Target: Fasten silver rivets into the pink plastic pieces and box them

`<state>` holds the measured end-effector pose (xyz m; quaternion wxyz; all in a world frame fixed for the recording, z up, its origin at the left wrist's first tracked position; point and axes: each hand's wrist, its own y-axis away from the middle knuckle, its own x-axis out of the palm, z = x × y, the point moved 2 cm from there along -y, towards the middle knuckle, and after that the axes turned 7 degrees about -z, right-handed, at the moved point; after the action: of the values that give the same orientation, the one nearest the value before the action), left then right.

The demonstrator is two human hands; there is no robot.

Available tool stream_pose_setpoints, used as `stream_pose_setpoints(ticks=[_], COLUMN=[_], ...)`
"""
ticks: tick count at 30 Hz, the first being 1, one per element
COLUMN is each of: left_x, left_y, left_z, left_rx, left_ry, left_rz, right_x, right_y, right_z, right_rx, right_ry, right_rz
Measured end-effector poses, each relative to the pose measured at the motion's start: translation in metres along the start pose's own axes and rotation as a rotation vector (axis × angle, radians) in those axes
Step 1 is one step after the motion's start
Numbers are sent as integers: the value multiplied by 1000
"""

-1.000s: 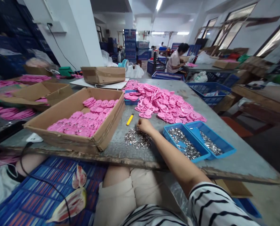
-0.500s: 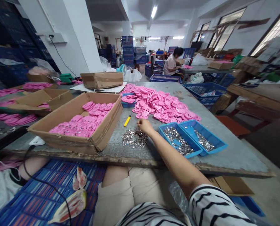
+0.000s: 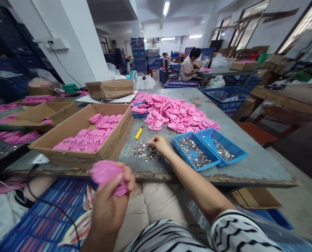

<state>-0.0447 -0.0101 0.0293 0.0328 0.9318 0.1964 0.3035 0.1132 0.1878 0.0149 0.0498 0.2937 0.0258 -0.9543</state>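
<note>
- Pink bunch of pieces [image 3: 107, 175]: the left hand [image 3: 111, 206] is clasping it firmly, fingers wrapping round it, just below the near table edge at seven o'clock from the metal bits.
- Right hand [image 3: 158, 142]: is resting fingertips-down on the heap of metal bits [image 3: 145, 153], which is lying loose on the table [image 3: 250, 168]. The fingers are curling, but whether they are pinching a bit cannot be told.
- Cardboard box [image 3: 114, 141]: is sitting at nine o'clock from the right hand and is holding overlapping rows of pink pieces across most of its floor.
- Loose pile [image 3: 177, 115] of pink pieces: is lying at twelve to one o'clock from the right hand, spreading wide over the tabletop.
- Blue trays [image 3: 208, 167], two: are sitting at three o'clock from the right hand, touching side by side, each carrying metal bits.
- Yellow-handled tool [image 3: 138, 132]: is lying at eleven o'clock from the right hand, between the box and the loose pile.
- Person [image 3: 186, 68]: is sitting at a far table, at twelve o'clock.
- Progress, as a judgement: the box is filling only in a shallow layer while the loose pile is looking large, so the work is appearing midway, with much waiting.
</note>
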Motion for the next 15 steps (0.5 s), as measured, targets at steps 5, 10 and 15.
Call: stream_pose_setpoints(ticks=[5, 10, 15], left_x=[34, 27, 30], left_y=[-25, -22, -23], left_z=[41, 52, 49], left_rx=[-318, -468, -476], left_ry=[-135, -92, -72], left_rz=[-97, 23, 87], right_x=[11, 7, -2], right_y=[62, 91, 88], right_z=[9, 5, 2], right_rx=[-182, -418, -443], right_ry=[-299, -567, -533], right_rz=[163, 261, 265])
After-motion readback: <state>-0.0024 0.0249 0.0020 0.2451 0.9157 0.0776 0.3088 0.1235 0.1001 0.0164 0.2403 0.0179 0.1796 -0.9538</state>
